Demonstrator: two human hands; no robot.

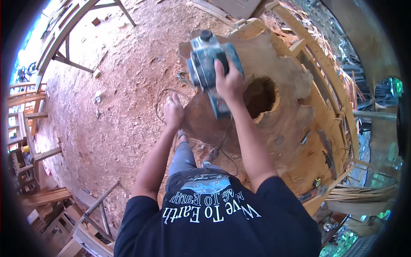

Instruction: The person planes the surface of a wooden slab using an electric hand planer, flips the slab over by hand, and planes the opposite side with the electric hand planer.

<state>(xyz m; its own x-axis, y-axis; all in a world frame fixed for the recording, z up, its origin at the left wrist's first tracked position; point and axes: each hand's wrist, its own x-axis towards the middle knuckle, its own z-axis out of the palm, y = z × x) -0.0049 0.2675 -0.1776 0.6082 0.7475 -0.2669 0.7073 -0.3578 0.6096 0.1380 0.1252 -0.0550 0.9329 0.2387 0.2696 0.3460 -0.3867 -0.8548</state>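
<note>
R hand (229,81) was closed round the handle of a teal power tool (209,68), prob. an electric planer, tho' blur left a belt sander poss. L hand (174,111) was half-curled by the slab's L edge, gripping nothing I could make out; couldn't tell if it touched wood. The tool was directly under R hand, over the wood slab (284,120); contact w/ the surface couldn't be told. Step in hand, I'd judge: surfacing the slab, or lining up a pass. Next move called for the tool's sole flat on the wood, an even push, and steering clear of the ragged hole (260,97) just R of R hand's wrist. A thin cable loop (156,107) lay just L of L hand, worth minding re: snags. Farther out, tape measure (317,183) sat well R of R hand, bodyward; shavings-strewn ground (115,107) spread L of L hand.
</note>
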